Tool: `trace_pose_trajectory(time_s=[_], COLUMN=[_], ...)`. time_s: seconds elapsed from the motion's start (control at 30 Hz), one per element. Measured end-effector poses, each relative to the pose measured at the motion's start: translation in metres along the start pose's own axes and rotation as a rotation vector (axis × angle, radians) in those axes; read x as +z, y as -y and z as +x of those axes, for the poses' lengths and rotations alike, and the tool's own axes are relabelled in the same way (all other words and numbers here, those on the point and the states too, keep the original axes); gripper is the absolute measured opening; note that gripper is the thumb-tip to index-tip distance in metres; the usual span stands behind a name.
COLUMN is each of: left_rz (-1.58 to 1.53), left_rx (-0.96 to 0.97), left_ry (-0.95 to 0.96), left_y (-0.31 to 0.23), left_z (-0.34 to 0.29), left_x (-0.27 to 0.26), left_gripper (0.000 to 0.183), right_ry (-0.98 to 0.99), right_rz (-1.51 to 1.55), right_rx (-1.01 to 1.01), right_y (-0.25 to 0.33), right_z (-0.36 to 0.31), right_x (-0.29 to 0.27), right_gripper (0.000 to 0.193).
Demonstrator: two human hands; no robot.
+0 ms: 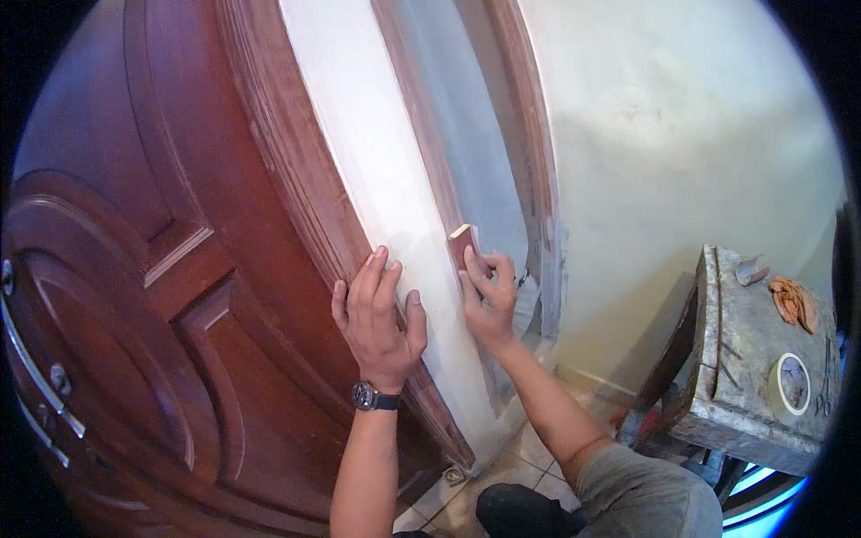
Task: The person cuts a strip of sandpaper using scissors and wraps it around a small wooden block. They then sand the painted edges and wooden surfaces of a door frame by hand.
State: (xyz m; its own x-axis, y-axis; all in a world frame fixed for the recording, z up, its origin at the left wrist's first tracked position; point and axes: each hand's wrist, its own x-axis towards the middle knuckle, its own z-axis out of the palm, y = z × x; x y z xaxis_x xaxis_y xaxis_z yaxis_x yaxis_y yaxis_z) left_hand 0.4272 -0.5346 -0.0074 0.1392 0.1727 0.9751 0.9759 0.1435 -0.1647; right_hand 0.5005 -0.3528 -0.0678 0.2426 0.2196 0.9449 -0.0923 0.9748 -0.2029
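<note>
My right hand (490, 300) grips a small block wrapped in reddish-brown sandpaper (460, 242), its pale end facing up. The block is against the inner wooden strip (426, 125) of the door frame, beside a bluish-grey panel (475, 117). Over the left edge of the white strip (354, 117), my left hand (381, 314) rests with its fingers spread, touching the neighbouring reddish wooden moulding (291, 152). A watch with a dark strap (386, 401) is on the left wrist.
A dark red panelled door (197, 296) fills the left side, with a metal handle (40, 359). At right, a worn table (744, 341) bears an orange cloth (794, 303), a tape roll (777, 394) and scissors (827, 401). A pale wall (664, 179) stands behind it.
</note>
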Motion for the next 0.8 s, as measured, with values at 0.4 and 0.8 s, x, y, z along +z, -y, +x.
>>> trace_pose_trajectory(time_s=[0.4,0.8], left_rz=[0.024,0.011], left_rx=[-0.019,-0.020], left_ry=[0.015,0.041], left_y=[-0.005,0.002], left_z=[-0.009,-0.008], left_x=[0.006,0.002], left_gripper=[0.052,0.051], right_ry=[-0.119,-0.053], right_rz=[0.002,-0.027], right_rx=[-0.216,0.049], right_y=[0.025,0.013], right_z=[0.274,0.051], right_x=[0.083,0.025], right_gripper=[0.029,0.057])
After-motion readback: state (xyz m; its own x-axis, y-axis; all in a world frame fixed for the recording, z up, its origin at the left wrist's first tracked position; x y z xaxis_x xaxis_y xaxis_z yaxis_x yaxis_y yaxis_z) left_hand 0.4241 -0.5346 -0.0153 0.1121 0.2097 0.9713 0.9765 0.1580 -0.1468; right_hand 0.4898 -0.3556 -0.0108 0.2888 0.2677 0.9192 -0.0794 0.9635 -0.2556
